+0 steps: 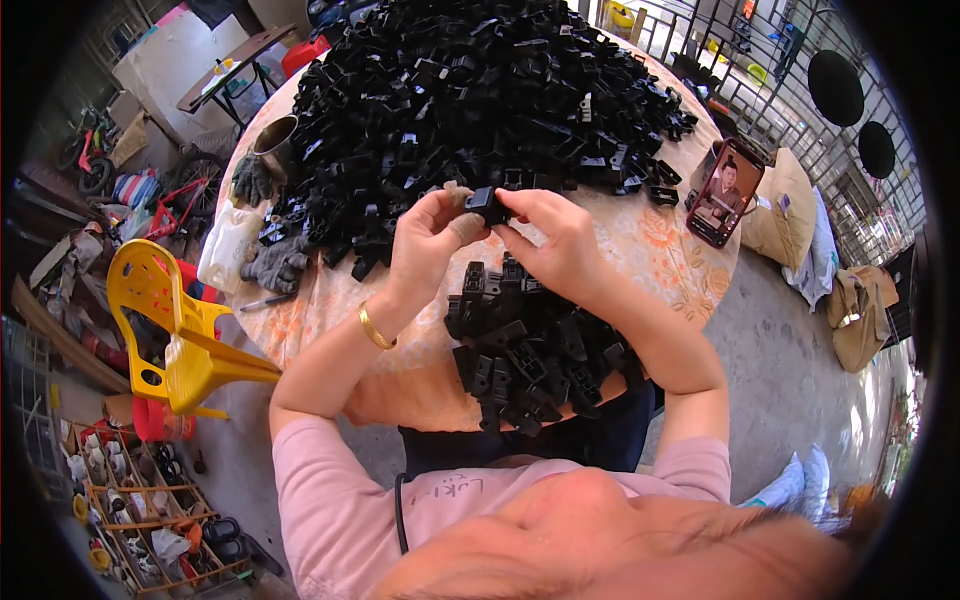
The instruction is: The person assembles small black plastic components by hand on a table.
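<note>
A small black plastic part [487, 205] is pinched between both my hands above the table's middle. My left hand [428, 238] grips it from the left, with wrapped fingertips and a gold bangle on the wrist. From the right, the thumb and forefinger of my right hand [553, 238] close on the same part. Beyond my hands rises a large heap of black plastic parts [450, 95]. Nearer to me, below my hands, lies a smaller pile of similar black pieces [540, 350], reaching the table's front edge.
The round table has a flowered cloth [400, 375]. On its left are grey gloves [275, 264], a metal cup [276, 137] and a pen [266, 302]. A phone [727, 193] stands at the right edge. A yellow chair [185, 335] and shoe rack [150, 520] stand left; sacks [780, 210] sit right.
</note>
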A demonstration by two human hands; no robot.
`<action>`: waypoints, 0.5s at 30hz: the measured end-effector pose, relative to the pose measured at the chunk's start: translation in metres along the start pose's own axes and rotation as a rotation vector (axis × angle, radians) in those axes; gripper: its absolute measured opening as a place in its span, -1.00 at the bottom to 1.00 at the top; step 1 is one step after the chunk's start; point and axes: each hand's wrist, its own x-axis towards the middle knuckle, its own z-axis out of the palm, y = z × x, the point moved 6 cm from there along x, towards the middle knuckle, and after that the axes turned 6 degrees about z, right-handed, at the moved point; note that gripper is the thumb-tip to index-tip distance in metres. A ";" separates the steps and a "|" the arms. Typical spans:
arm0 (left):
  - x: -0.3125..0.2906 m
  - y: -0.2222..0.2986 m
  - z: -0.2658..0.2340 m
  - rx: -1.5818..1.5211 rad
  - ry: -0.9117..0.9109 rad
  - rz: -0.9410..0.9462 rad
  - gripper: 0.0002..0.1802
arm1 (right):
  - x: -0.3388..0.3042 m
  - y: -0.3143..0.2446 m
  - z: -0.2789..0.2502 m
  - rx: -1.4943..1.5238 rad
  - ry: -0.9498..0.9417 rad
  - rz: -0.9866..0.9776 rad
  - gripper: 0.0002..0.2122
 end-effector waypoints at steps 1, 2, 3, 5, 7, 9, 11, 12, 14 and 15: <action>-0.001 0.000 0.002 -0.030 0.005 0.018 -0.71 | -0.003 -0.009 -0.002 -0.140 0.079 -0.142 -0.69; -0.003 0.001 0.004 -0.060 0.008 0.034 -0.71 | -0.003 -0.009 -0.003 -0.149 0.085 -0.137 -0.69; -0.004 0.000 0.006 -0.064 -0.004 0.030 -0.71 | -0.004 -0.013 -0.002 -0.206 0.076 -0.185 -0.69; -0.006 -0.002 0.006 -0.086 0.019 0.022 -0.70 | -0.006 -0.019 0.001 -0.330 0.053 -0.277 -0.69; -0.005 -0.007 0.001 -0.158 0.027 -0.038 -0.69 | -0.008 -0.020 0.004 -0.329 0.043 -0.332 -0.68; -0.005 -0.005 0.001 -0.192 0.021 -0.063 -0.68 | -0.006 -0.019 0.004 -0.302 0.013 -0.311 -0.65; -0.004 -0.002 0.001 -0.183 0.025 -0.075 -0.71 | 0.002 0.008 0.005 0.150 -0.082 0.082 -0.62; -0.002 -0.001 0.000 -0.181 0.024 -0.075 -0.71 | 0.003 0.009 0.005 0.150 -0.081 0.082 -0.62; -0.002 0.006 0.003 -0.236 -0.085 -0.015 -0.72 | 0.000 0.026 0.016 0.568 -0.191 0.386 -0.61; -0.001 0.007 0.004 -0.240 -0.074 -0.025 -0.73 | -0.002 0.028 0.019 0.695 -0.188 0.479 -0.62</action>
